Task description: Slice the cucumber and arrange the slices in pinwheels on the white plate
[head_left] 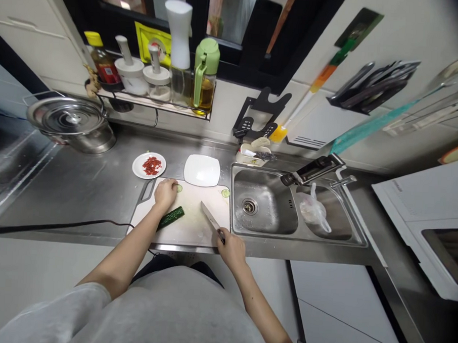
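Nearest me, low in the centre of the frame, the right hand [233,250] is wrapped around the handle of a knife [210,216], its blade slanting up and left over the cutting board [196,233]. The cucumber [173,216] lies left of the blade, apart from it and partly hidden behind the left forearm. Just beyond, the left hand [165,194] is by the board's far edge, fingers curled beside a pale green slice [179,188]; I can't tell whether they grip anything. Another slice [225,193] sits at the board's far right corner. I judge this as a pause within cutting the cucumber; another cut would call for the left fingers steadying it, tips tucked clear of the edge. Past the board are a round plate [135,166] of chopped red pieces and a squarish white plate [201,170]. Farther, upper left, a yellow-capped bottle [104,65] has a red label and a yellow packet [153,42] carries print, but I can't read either. Lettering on the white appliance [421,200], far right, is too small as well.
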A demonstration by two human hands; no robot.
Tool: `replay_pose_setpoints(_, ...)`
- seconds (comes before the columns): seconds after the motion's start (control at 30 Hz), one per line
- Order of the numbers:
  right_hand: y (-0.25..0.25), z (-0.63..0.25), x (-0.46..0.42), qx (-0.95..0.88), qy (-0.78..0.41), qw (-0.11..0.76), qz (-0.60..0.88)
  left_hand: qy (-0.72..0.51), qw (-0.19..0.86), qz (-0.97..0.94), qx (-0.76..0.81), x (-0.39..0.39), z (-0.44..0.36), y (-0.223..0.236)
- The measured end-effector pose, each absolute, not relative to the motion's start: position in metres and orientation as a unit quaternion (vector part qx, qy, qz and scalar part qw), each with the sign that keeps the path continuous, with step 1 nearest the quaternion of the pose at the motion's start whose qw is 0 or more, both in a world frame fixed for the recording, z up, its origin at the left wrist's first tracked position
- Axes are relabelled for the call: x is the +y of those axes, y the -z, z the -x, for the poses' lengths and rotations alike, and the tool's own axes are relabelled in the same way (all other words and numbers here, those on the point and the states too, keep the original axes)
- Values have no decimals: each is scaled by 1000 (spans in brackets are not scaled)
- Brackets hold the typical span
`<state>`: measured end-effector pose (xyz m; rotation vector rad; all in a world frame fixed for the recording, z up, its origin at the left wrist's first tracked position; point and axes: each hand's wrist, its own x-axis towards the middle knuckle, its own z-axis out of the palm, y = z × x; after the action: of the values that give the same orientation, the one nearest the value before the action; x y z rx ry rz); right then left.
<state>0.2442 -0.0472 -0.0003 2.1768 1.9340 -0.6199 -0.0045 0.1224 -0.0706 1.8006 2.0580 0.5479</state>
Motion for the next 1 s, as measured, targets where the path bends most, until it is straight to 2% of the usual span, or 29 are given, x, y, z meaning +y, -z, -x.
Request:
replay_pose_setpoints(0.2, 0, -231, -42, 648, 255, 90, -712, -283, 203, -718, 602, 69, 17, 64)
replay_pose_setpoints(0.4, -5, -205, -38, 671, 288, 95, -676, -278, 161, -786, 527, 24, 24, 72)
replay_pose_setpoints(0.63, -2, -182, -35, 683, 291, 107, -662, -255, 103, -816, 509, 24, 24, 84)
replay_pose_setpoints(1.0, 1, -170, -32, 688, 296, 113, -653, -269, 126, -818, 493, 33, 34, 89)
